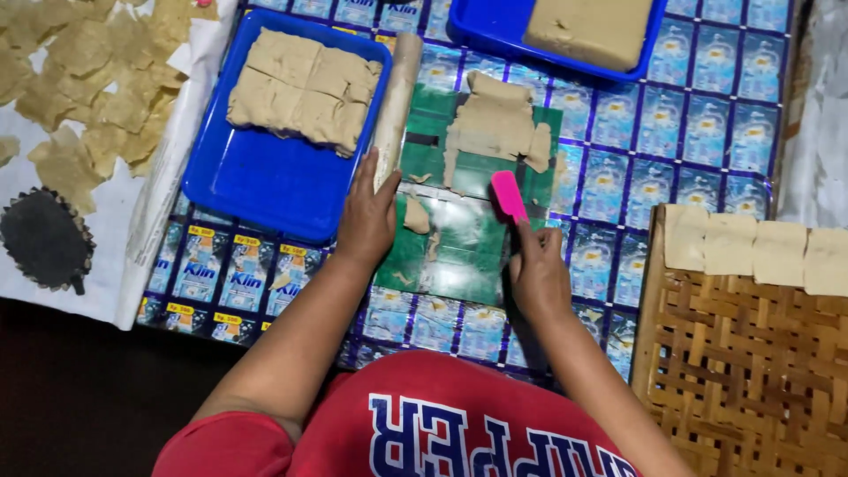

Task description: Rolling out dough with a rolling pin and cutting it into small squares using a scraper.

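Head cam looks straight down at a person sitting over a work surface covered w/ a blue printed sachet-pattern sheet [707, 132]. Right hand [537, 276] is closed around a pink scraper [509, 195], blade end pointing up and away from the body, resting on a green mat [450, 256] in the middle. Left hand [367, 216] is mostly open, fingers stretched fwd, tips touching the lower end of a wooden rolling pin [395, 102] that lies along the mat's left edge, right beside a blue tray [256, 190]. That tray has a slab of tan dough cut into squares [305, 88] in its upper half, lower half bare. On the mat, just above the scraper, sits a thin rolled-out dough sheet [495, 124] w/ ragged edges, plus a small dough scrap [415, 215] between the two hands, near the left thumb. Top of frame: second blue tray [481, 31] holding an uncut dough block [587, 31]. Right side: woven bamboo tray [742, 371] w/ a row of flat dough squares [760, 252] along its top edge. Far left, a pile of dried thin pieces [88, 79] on white paper, and a dark round thing [44, 238] below it, can't tell what it is.
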